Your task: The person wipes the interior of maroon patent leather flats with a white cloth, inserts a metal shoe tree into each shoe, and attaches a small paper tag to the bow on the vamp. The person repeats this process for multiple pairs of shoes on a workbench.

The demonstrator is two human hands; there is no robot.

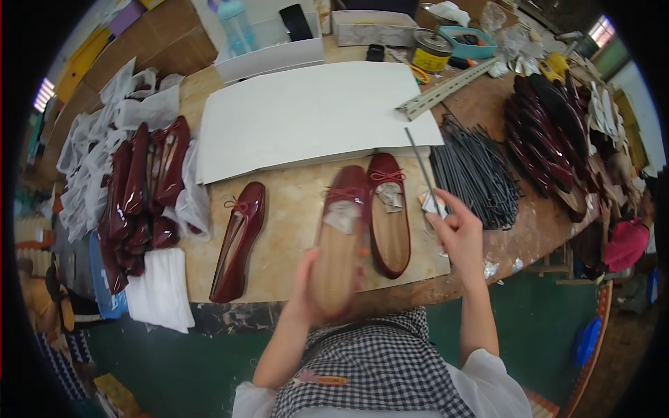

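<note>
My left hand [304,282] is closed around a dark red ballet flat [336,261], slightly blurred, lifted at the table's front edge with crumpled paper in its toe. Between the fingertips of my right hand [454,226] is a thin dark grey stick [421,167], pointing up and away. Just right of the held shoe, a second red flat [390,233] with a bow and paper in its toe lies on the table. A third flat [240,240] rests on its side to the left. Many similar grey sticks [477,177] are piled beyond my right hand.
A white board [313,115] covers the table's middle. Shiny red shoes pile up at left [143,188] and right [543,139]. A metal angle strip [446,90], a tin [430,52] and a white box [272,59] stand behind. A white cloth [162,289] hangs over the front edge.
</note>
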